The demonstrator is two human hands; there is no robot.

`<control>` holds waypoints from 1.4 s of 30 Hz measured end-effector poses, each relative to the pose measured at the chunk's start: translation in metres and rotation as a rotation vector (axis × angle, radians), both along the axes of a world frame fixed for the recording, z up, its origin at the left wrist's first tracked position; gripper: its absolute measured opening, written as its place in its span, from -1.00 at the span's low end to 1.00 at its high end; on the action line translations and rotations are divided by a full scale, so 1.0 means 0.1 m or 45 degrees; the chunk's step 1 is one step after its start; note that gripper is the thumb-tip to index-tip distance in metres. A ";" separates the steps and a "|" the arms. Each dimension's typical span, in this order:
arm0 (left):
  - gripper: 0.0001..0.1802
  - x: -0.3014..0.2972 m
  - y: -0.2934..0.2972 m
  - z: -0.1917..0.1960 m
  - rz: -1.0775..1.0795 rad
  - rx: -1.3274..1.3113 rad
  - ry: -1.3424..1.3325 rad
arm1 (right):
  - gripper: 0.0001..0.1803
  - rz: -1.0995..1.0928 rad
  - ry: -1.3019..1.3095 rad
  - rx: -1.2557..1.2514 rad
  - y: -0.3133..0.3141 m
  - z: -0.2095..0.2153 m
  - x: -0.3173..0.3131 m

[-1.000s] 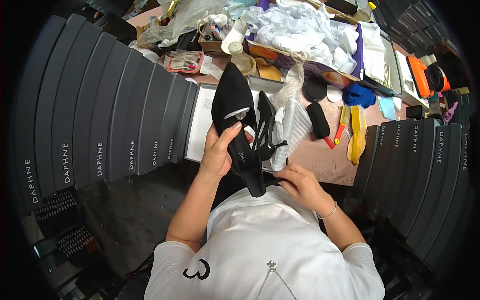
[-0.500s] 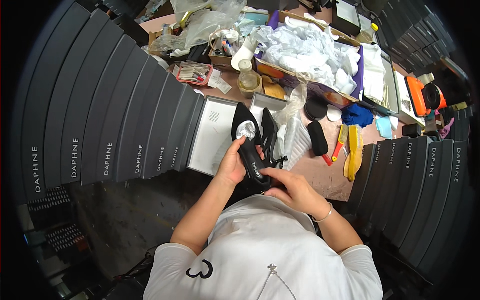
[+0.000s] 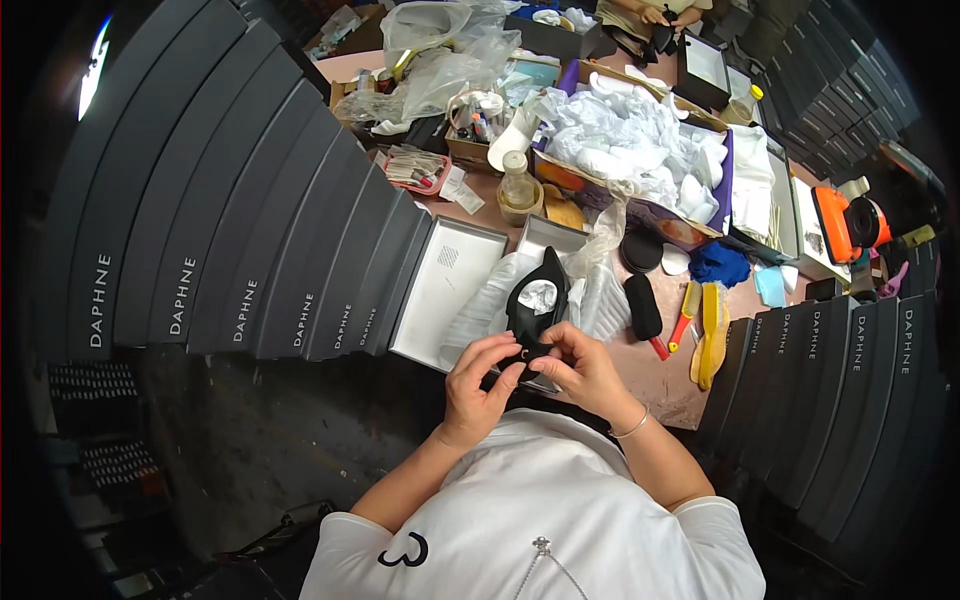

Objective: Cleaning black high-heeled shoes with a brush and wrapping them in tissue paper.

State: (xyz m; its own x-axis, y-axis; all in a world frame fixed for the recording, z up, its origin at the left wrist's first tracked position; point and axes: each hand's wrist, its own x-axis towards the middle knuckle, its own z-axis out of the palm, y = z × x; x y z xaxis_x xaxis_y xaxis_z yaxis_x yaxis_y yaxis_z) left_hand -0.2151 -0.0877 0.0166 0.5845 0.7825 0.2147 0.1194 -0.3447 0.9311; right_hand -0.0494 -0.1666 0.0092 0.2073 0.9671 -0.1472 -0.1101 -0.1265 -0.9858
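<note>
A black pointed shoe [image 3: 549, 272] is held in front of my body, its toe aimed away from me and a wad of white paper [image 3: 538, 296] inside. My left hand [image 3: 476, 392] pinches the back end of the shoe near a small gold-coloured piece. On the other side, my right hand [image 3: 588, 372] grips the same end, thumb and fingers closed on it. Just beyond lies an open shoe box [image 3: 412, 325] with a white inside and crumpled tissue paper [image 3: 478, 312]. A second shoe cannot be made out.
Stacked dark boxes rise at the left [image 3: 270, 210] and right [image 3: 835, 390]. A black brush [image 3: 641, 304] and a yellow brush [image 3: 712, 322] lie to the right. Behind stands a purple carton [image 3: 725, 190] of white paper. Another person's hands [image 3: 655, 14] work at the far side.
Both hands have come together at the shoe's back end; the left left the shoe's side. The shoe is turned more upright, and the second shoe no longer shows beside it. The view has shifted slightly.
</note>
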 end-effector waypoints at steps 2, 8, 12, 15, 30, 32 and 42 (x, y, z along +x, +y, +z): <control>-0.82 0.03 0.02 0.00 0.023 -0.039 -0.020 | -0.70 0.026 -0.047 -0.020 -0.02 0.00 0.02; -0.89 -0.06 -0.06 -0.16 -0.060 -0.536 -0.229 | -0.62 0.068 0.391 -0.114 -0.14 -0.05 -0.03; -0.88 -0.21 -0.14 -0.48 -0.099 -0.889 -0.206 | -0.61 0.023 0.535 -0.176 -0.31 -0.18 -0.01; -0.88 -0.22 -0.18 -0.48 -0.103 -0.729 -0.064 | -0.79 0.043 0.218 -0.189 -0.38 -0.32 -0.03; -0.86 -0.39 -0.20 -0.57 -0.239 -1.809 -0.307 | -0.80 0.209 -0.239 -0.231 -0.44 -0.32 -0.12; -0.85 -0.39 -0.19 -0.61 -0.233 -1.872 -0.237 | -0.80 0.212 -0.369 -0.161 -0.43 -0.30 -0.13; -0.90 -0.48 -0.05 -0.65 -0.424 -1.814 0.202 | -0.88 0.354 -1.223 0.168 -0.39 -0.23 -0.20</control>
